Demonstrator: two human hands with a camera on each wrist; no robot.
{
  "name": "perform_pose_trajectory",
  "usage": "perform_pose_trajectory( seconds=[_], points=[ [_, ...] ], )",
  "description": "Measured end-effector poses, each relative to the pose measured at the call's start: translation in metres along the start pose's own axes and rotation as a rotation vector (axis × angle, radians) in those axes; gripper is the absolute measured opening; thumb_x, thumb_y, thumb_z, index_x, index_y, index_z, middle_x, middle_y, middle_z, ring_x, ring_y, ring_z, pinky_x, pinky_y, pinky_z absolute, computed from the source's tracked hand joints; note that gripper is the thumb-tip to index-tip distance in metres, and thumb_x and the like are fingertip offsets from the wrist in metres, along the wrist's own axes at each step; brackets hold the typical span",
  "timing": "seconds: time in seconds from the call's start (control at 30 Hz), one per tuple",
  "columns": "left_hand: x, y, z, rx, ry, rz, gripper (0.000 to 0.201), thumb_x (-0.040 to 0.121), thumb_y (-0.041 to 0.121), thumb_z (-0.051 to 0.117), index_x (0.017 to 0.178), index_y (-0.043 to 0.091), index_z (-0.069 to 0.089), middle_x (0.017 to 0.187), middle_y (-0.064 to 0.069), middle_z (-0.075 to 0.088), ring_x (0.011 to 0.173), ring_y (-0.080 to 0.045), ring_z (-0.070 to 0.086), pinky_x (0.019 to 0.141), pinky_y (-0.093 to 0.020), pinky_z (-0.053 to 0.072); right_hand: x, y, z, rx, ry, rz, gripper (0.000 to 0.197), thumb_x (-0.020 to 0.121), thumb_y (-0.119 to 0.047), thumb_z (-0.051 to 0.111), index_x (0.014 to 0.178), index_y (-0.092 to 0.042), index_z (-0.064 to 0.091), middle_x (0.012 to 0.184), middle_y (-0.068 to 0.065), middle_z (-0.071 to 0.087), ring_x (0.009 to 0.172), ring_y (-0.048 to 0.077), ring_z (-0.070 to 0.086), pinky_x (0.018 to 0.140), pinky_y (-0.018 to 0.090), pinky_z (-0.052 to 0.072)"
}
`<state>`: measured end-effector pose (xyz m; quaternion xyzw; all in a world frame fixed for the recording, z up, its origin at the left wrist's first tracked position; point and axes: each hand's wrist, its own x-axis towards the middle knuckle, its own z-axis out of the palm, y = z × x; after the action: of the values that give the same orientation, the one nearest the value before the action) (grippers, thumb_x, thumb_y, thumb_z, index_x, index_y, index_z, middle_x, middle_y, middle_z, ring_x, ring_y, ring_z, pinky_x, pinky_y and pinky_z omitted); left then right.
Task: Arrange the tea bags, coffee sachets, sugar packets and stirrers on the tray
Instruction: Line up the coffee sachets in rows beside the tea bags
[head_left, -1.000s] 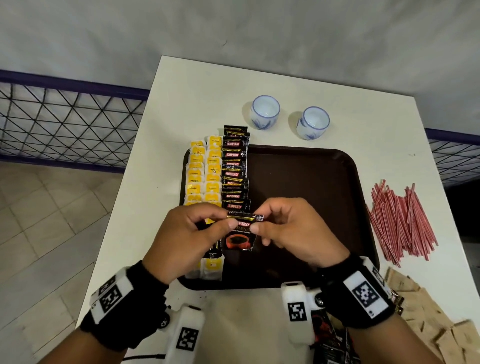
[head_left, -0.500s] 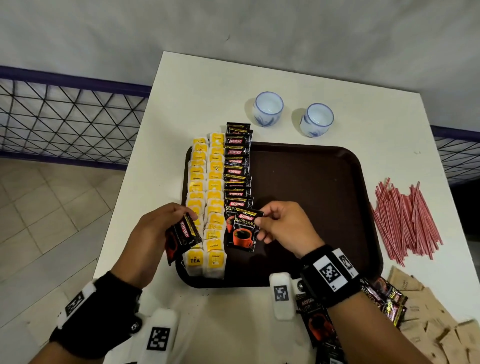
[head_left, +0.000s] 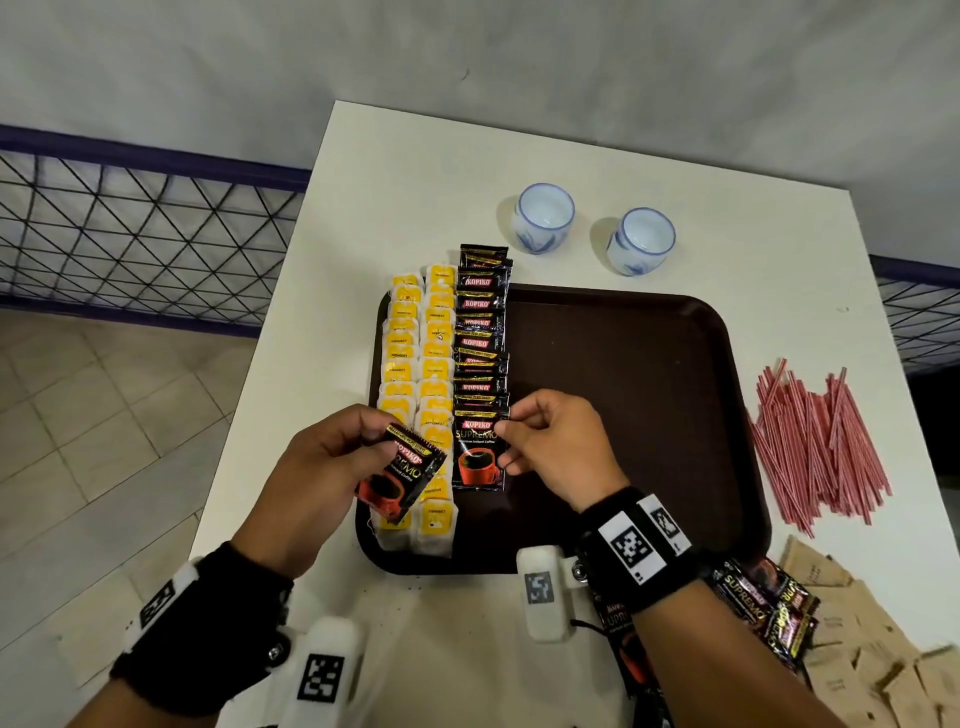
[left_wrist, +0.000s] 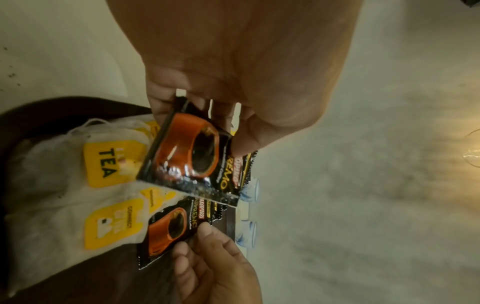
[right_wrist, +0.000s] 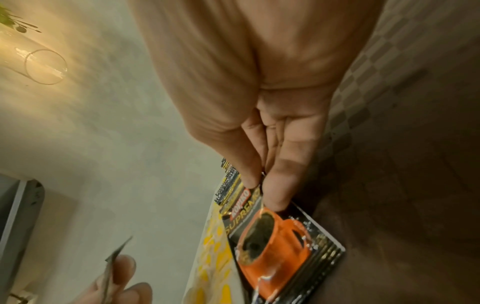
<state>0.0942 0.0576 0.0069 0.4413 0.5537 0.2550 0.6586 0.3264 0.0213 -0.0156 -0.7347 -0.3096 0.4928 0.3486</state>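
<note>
- Head view: right hand (head_left: 550, 447) pinching the top right corner of a Kopiko Supremo coffee sachet (head_left: 479, 453) between thumb and forefinger, at the near end of the coffee row (head_left: 480, 332) on the brown tray (head_left: 649, 395).
- Left hand (head_left: 332, 467) just to the left of that pinch, fingers and thumb curled round a second coffee sachet (head_left: 400, 475), held tilted above the near tea bags (head_left: 415, 395).
- Doing it well, as a judgement: lower the pinched sachet so its top edge tucks under the sachet beyond the fingertips, with the same overlap as the rest; keep its left edge against the tea bags; let go only once flat, so the glossy film does not slide.
- Keep the left-hand sachet lifted clear of the tea bags, ready to go next, nearer than the pinch.
- Counts: two columns of yellow-tagged tea bags, roughly ten each, too overlapped for an exact number.
- About ten sachets in the row, counting the pinched one; one more in the left hand; a few loose sachets (head_left: 763, 608) behind the right wrist, number unclear.
- Red stirrers (head_left: 815, 441) in a heap well right of the grip, too many to count.
- Brown sugar packets (head_left: 883, 670) off the tray, uncountable.
- Two blue-and-white cups (head_left: 544, 215) beyond the tray.
</note>
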Motion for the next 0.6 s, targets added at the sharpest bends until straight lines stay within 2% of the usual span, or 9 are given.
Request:
perform_pose_trajectory(
  seconds=[0.07,0.13,0.2,0.27,0.3,0.4,0.47,0.53,0.6],
  points=[
    [0.0,0.001,0.003,0.033,0.009,0.035,0.017,0.093,-0.006,0.059,0.094,0.008,0.07,0.09,-0.011,0.072,0.082,-0.024,0.07,0.069,-0.039,0.057,-0.004,-0.003,-0.001,-0.003,0.041,-0.023,0.014,0.087,-0.01,0.074,0.089,-0.015,0.061,0.076,0.008,0.067,0.058,0.024,0.071,0.054,0.031,0.055],
    [0.0,0.002,0.007,0.067,0.017,0.063,0.019,0.091,-0.001,0.066,0.09,0.017,0.072,0.088,-0.007,0.072,0.088,-0.027,0.071,0.08,-0.043,0.057,-0.014,-0.011,-0.004,-0.028,0.056,-0.083,0.012,0.087,-0.019,0.076,0.09,-0.016,0.065,0.078,0.006,0.069,0.057,0.02,0.07,0.05,0.028,0.051],
    [0.001,0.003,0.013,0.109,0.023,0.096,0.011,0.087,0.008,0.074,0.09,0.019,0.072,0.091,-0.007,0.073,0.093,-0.031,0.072,0.086,-0.048,0.058,-0.026,-0.021,-0.008,0.043,-0.058,-0.133,0.014,0.085,-0.023,0.077,0.093,-0.014,0.07,0.08,0.003,0.07,0.059,0.018,0.067,0.045,0.026,0.045],
    [-0.002,0.005,0.023,0.14,0.015,0.137,0.011,0.085,0.011,0.077,0.085,0.021,0.072,0.088,-0.006,0.074,0.088,-0.031,0.072,0.084,-0.053,0.059,-0.034,-0.025,-0.01,0.127,-0.197,-0.154,0.016,0.084,-0.019,0.078,0.097,-0.011,0.073,0.08,0.002,0.068,0.06,0.018,0.064,0.044,0.024,0.041],
    [-0.005,0.007,0.029,0.15,-0.006,0.166,0.015,0.086,0.008,0.076,0.082,0.022,0.073,0.084,-0.005,0.074,0.084,-0.03,0.073,0.08,-0.053,0.06,-0.037,-0.025,-0.01,0.116,-0.228,-0.173,0.016,0.084,-0.015,0.078,0.097,-0.009,0.072,0.077,0.0,0.067,0.057,0.016,0.062,0.044,0.022,0.039],
    [-0.014,0.012,0.041,0.177,-0.071,0.217,0.032,0.085,0.004,0.074,0.079,0.036,0.076,0.08,0.002,0.076,0.075,-0.014,0.072,0.072,-0.04,0.059,-0.04,-0.02,-0.012,0.068,-0.24,-0.189,0.009,0.084,-0.005,0.076,0.09,-0.003,0.071,0.059,-0.007,0.061,0.049,0.009,0.054,0.045,0.015,0.037],
    [-0.017,0.01,0.041,0.189,-0.063,0.22,0.03,0.084,0.009,0.076,0.085,0.04,0.076,0.084,0.004,0.077,0.081,-0.01,0.073,0.077,-0.038,0.059,-0.04,-0.017,-0.02,0.135,-0.219,-0.141,0.007,0.082,-0.003,0.077,0.085,-0.001,0.071,0.057,-0.004,0.06,0.048,0.008,0.052,0.044,0.016,0.036],
    [-0.02,0.007,0.034,0.235,-0.052,0.226,0.022,0.085,0.016,0.076,0.095,0.036,0.076,0.093,0.008,0.077,0.093,-0.009,0.073,0.085,-0.035,0.057,-0.04,-0.014,-0.03,0.079,-0.15,-0.127,0.007,0.08,-0.005,0.079,0.08,-0.004,0.072,0.056,-0.003,0.061,0.049,0.008,0.051,0.046,0.015,0.037],
    [-0.024,0.006,0.026,0.312,-0.027,0.247,0.017,0.087,0.021,0.074,0.099,0.033,0.076,0.095,0.015,0.077,0.093,-0.003,0.072,0.085,-0.027,0.056,-0.038,-0.011,-0.038,0.032,-0.119,-0.103,0.007,0.079,-0.007,0.08,0.077,-0.008,0.073,0.056,0.002,0.061,0.05,0.011,0.051,0.046,0.016,0.037]
  ],
)
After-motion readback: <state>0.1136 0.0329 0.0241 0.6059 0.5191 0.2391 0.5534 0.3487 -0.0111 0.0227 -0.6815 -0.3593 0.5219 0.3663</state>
